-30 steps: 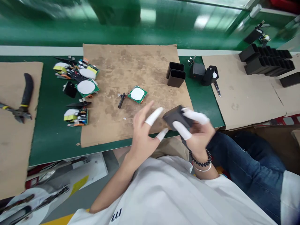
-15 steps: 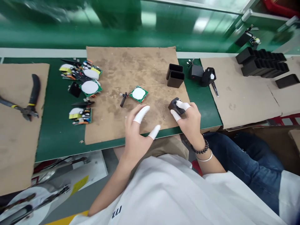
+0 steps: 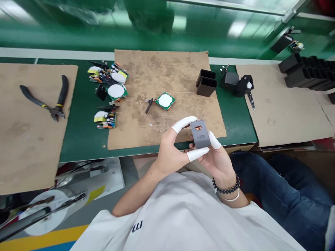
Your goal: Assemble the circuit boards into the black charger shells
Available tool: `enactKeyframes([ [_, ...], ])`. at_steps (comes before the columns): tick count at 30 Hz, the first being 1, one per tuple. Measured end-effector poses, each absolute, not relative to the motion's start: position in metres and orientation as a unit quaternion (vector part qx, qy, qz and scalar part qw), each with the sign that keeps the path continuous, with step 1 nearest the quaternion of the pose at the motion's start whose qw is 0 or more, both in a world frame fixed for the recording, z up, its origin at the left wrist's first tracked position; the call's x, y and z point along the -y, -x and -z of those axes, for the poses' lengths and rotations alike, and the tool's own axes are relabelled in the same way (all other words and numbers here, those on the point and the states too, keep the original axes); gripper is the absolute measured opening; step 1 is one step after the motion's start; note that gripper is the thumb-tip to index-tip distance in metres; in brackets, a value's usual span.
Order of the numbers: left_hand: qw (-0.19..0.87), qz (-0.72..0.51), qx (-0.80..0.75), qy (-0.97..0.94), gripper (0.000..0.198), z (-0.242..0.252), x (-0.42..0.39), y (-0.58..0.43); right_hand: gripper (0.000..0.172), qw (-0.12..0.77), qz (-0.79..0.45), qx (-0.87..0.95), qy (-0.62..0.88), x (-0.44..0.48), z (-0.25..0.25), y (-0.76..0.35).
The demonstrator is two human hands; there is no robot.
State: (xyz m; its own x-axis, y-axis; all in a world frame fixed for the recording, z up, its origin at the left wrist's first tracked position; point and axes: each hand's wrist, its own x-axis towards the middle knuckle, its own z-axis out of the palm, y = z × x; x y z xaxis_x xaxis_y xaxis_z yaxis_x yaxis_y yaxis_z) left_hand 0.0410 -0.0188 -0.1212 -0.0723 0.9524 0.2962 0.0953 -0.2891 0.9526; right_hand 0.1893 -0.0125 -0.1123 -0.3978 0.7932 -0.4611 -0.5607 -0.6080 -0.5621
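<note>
Between my two hands, above the front edge of the cardboard, is a small dark charger. Its face, turned up toward me, carries an orange-lined port and faint print. White finger cots cover the thumb and index finger of my left hand, which pinch it at the left, top and lower edge. My right hand closes on it from below and the right, also in white finger cots; some of its fingers are hidden behind the charger. Farther back lies a green circuit board with a white round pad, wired to a small black part.
Two open black casings stand at the cardboard's right. Several circuit assemblies lie left, and cutting pliers beyond them. Assembled black units and a dark pen-like tool lie right, with rows of casings farther off.
My left hand has moved right and now grips the charger along with my right hand. The charger has been lifted and turned so its port face shows. The view has shifted left.
</note>
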Motion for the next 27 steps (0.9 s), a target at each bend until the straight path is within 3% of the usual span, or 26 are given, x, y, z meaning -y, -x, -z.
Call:
enactKeyframes([
  [4,0.455,-0.585,-0.444,-0.503,0.069,0.117,0.021,-0.042,0.035,0.470,-0.779,0.151,0.386,0.015,0.118,-0.183],
  [8,0.514,-0.608,-0.418,-0.437,0.071,0.116,0.023,-0.044,0.040,0.438,-0.796,0.124,0.398,0.014,0.123,-0.181],
  [14,0.563,-0.629,-0.386,-0.372,0.070,0.124,0.021,-0.045,0.041,0.473,-0.762,0.178,0.405,0.012,0.128,-0.183],
  [19,0.640,-0.584,-0.432,-0.251,0.060,0.133,0.014,-0.041,0.052,0.399,-0.787,0.274,0.383,-0.010,0.134,-0.192],
  [21,0.678,-0.554,-0.441,-0.197,0.056,0.133,0.012,-0.037,0.042,0.403,-0.744,0.334,0.415,-0.017,0.133,-0.196],
  [24,0.704,-0.542,-0.435,-0.146,0.056,0.131,0.008,-0.030,0.021,0.518,-0.576,0.423,0.470,-0.016,0.123,-0.201],
  [25,0.707,-0.542,-0.433,-0.134,0.057,0.129,0.008,-0.029,0.025,0.553,-0.525,0.454,0.461,-0.014,0.118,-0.202],
  [27,0.713,-0.541,-0.432,-0.108,0.055,0.127,0.006,-0.028,0.055,0.558,-0.454,0.551,0.423,-0.007,0.107,-0.203],
])
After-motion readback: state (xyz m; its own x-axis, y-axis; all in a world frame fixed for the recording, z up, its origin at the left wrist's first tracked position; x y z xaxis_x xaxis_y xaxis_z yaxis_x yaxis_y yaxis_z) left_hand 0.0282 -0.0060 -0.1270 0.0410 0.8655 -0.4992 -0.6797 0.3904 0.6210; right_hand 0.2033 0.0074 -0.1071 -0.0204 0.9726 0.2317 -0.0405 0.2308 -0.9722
